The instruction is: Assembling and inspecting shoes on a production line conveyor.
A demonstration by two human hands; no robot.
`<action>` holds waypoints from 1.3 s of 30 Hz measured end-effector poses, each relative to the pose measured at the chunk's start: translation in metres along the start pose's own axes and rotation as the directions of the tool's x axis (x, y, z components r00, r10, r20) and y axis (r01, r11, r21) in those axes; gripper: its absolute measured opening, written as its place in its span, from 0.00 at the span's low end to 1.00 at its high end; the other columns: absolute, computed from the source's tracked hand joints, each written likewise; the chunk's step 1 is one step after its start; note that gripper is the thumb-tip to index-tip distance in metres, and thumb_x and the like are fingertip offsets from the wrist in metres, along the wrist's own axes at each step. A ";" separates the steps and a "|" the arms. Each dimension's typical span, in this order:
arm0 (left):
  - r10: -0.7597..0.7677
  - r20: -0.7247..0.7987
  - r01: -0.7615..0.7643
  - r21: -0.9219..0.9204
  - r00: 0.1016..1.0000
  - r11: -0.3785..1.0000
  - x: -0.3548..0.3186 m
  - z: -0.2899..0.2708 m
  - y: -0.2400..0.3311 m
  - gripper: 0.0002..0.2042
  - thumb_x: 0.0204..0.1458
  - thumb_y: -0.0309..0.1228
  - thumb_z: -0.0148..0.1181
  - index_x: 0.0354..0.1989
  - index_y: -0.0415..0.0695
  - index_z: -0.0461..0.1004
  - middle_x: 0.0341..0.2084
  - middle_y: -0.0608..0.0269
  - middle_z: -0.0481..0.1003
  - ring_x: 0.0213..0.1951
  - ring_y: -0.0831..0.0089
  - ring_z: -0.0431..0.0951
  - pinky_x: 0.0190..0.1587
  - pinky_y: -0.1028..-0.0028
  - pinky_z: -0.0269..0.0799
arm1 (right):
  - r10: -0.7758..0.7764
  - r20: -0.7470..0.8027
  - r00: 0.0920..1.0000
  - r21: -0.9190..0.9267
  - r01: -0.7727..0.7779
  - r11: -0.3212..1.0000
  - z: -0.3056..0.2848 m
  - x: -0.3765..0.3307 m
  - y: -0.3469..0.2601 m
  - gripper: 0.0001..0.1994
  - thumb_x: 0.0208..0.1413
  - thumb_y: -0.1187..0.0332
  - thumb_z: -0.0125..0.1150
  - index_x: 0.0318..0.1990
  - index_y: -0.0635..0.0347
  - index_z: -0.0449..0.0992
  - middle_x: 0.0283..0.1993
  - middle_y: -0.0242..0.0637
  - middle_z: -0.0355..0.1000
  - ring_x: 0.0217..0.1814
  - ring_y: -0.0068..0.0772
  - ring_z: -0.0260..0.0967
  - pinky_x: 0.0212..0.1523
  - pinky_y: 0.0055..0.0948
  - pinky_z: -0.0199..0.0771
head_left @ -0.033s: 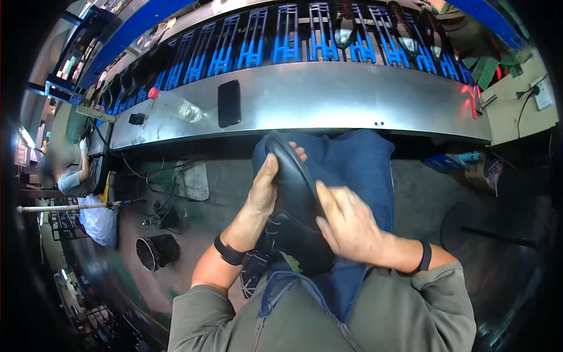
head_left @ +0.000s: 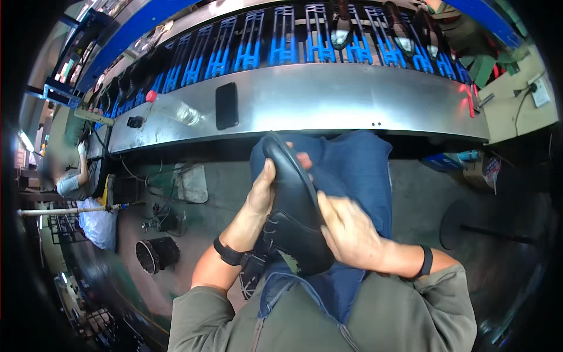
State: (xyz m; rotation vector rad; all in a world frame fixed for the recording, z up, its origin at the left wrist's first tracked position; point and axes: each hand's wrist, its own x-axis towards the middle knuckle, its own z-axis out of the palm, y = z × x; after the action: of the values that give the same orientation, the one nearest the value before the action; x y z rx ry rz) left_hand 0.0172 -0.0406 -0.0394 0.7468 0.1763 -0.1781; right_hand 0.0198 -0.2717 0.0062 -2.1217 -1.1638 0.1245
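Observation:
A black lace-up shoe (head_left: 293, 217) rests over my lap, toe pointing away from me and its sole edge turned to the right. My left hand (head_left: 262, 189) is closed around the toe, thumb on the upper and fingertips showing past the sole. Against the sole's right edge, my right hand (head_left: 352, 232) is closed, with its thumb on the shoe's side and the other fingers curled. Slight blur covers the right hand, and whether a small thing is also inside it cannot be seen. Blue cloth (head_left: 358, 176) covers my legs beneath the shoe.
Ahead runs a metal ledge (head_left: 293, 97) bearing a black phone (head_left: 227, 105) and a clear bottle (head_left: 179, 110) with a red cap. Behind it are blue racks (head_left: 284, 50) and brown shoes (head_left: 341, 26). A black bucket (head_left: 157, 254) stands on the floor; another person (head_left: 76, 183) is far left.
The right hand has shifted slightly down along the shoe. Both hands keep their hold, and the view has moved a little.

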 end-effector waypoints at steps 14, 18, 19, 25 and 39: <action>0.062 0.010 -0.035 0.910 0.998 0.413 -0.008 0.017 0.038 0.22 0.69 0.43 0.47 0.58 0.35 0.71 0.44 0.61 0.76 0.41 0.77 0.76 0.45 0.73 0.74 | -0.464 -0.526 0.713 0.143 0.611 0.779 -0.043 0.083 0.015 0.40 0.39 0.66 0.70 0.66 0.55 0.64 0.66 0.55 0.61 0.68 0.62 0.60 0.67 0.59 0.58; 0.543 0.244 -0.538 0.687 0.803 0.487 -0.006 0.017 0.008 0.27 0.64 0.46 0.55 0.60 0.34 0.69 0.45 0.58 0.71 0.43 0.73 0.72 0.49 0.73 0.68 | 0.210 -0.247 0.946 0.588 -0.026 0.809 -0.027 0.097 0.054 0.41 0.45 0.70 0.75 0.68 0.56 0.61 0.65 0.49 0.63 0.68 0.47 0.62 0.68 0.38 0.62; 0.525 0.263 -0.520 0.737 0.810 0.433 -0.001 0.021 -0.001 0.28 0.62 0.45 0.58 0.61 0.34 0.69 0.48 0.57 0.70 0.46 0.72 0.71 0.51 0.72 0.67 | 0.258 -0.075 0.963 0.766 -0.110 0.633 -0.004 0.095 0.084 0.39 0.52 0.67 0.71 0.71 0.57 0.57 0.64 0.44 0.65 0.67 0.33 0.63 0.67 0.35 0.63; 0.388 0.134 -0.361 0.710 0.912 0.604 0.021 0.002 -0.032 0.22 0.48 0.28 0.72 0.49 0.38 0.71 0.47 0.59 0.70 0.47 0.70 0.72 0.54 0.69 0.67 | 0.333 0.076 0.940 0.557 -0.317 0.767 0.035 0.095 0.137 0.37 0.53 0.60 0.71 0.68 0.58 0.62 0.64 0.48 0.67 0.70 0.46 0.62 0.70 0.39 0.62; 0.356 -0.074 -0.137 0.835 0.932 0.532 0.075 0.002 -0.006 0.24 0.48 0.31 0.74 0.53 0.39 0.75 0.44 0.60 0.68 0.40 0.73 0.70 0.43 0.74 0.70 | 0.513 -0.175 0.840 0.633 -0.303 0.712 0.027 0.078 0.114 0.23 0.57 0.70 0.67 0.60 0.65 0.72 0.52 0.43 0.65 0.48 0.34 0.68 0.50 0.30 0.72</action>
State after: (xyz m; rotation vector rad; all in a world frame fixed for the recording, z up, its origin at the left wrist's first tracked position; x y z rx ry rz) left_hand 0.0890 -0.0537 -0.0586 1.7483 0.2101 0.1357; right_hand 0.1356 -0.2367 -0.0655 -1.7065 -0.3416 0.2724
